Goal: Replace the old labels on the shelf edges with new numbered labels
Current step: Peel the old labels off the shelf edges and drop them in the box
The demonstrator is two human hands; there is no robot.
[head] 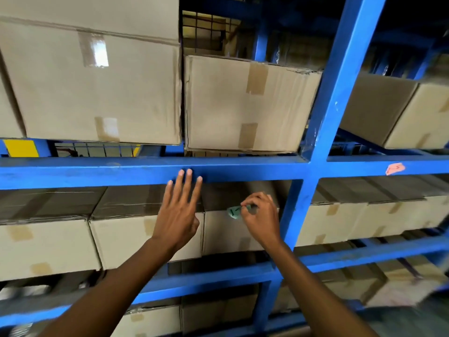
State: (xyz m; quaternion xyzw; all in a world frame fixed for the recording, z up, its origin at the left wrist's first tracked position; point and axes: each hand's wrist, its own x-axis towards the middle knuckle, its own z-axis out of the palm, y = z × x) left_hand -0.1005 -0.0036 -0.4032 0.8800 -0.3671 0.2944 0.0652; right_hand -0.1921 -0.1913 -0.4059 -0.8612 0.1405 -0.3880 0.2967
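The left hand (pixel 178 210) is flat, fingers straight, its tips touching the blue shelf edge (pixel 121 170). At its 3 o'clock, the right hand (pixel 261 214) pinches a small green label (pixel 233 212). A pink label (pixel 394 168) sticks at 2 o'clock.

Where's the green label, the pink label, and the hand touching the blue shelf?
Green label (pixel 233 212), head view: middle of the crumpled paper the right hand pinches.
Pink label (pixel 395 168), head view: centre of the sticker on the shelf beam.
Left hand (pixel 178 212), head view: back of the hand.
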